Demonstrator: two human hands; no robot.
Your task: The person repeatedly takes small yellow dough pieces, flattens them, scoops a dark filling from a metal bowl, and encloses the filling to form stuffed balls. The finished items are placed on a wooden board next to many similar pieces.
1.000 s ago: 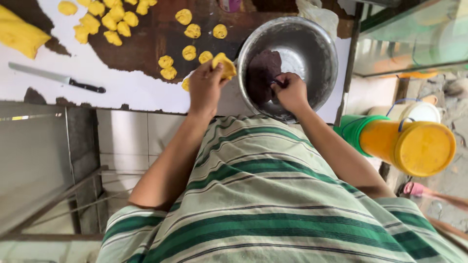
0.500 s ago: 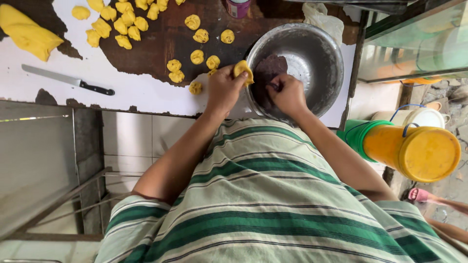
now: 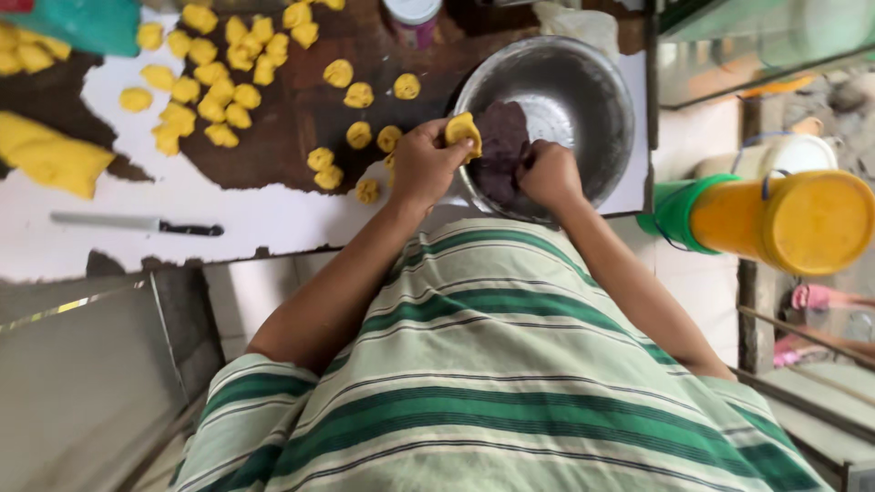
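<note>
The left hand (image 3: 427,164) holds a flattened piece of yellow dough (image 3: 463,130) between thumb and fingers, just at the left rim of the metal bowl (image 3: 583,82). The right hand (image 3: 550,173) is inside the bowl, with the fingers closed down on the dark purple filling (image 3: 501,137) that lies on the left part of the bowl bottom; whether it grips some of the filling or only presses on it, I cannot tell. The two hands are near each other, with the purple mass between them. The bowl stands on the right end of the tabletop (image 3: 228,214). To the left of the bowl many small yellow dough pieces (image 3: 228,91) lie scattered on the dark brown part of the tabletop, some of them touching one another. Further left there is a bigger block of yellow dough (image 3: 55,162), and below it a knife (image 3: 137,223) with a black handle lies flat on the white part. Beside the tabletop on the right, well apart from the hands, an orange container with a green band (image 3: 775,219) is seen
</note>
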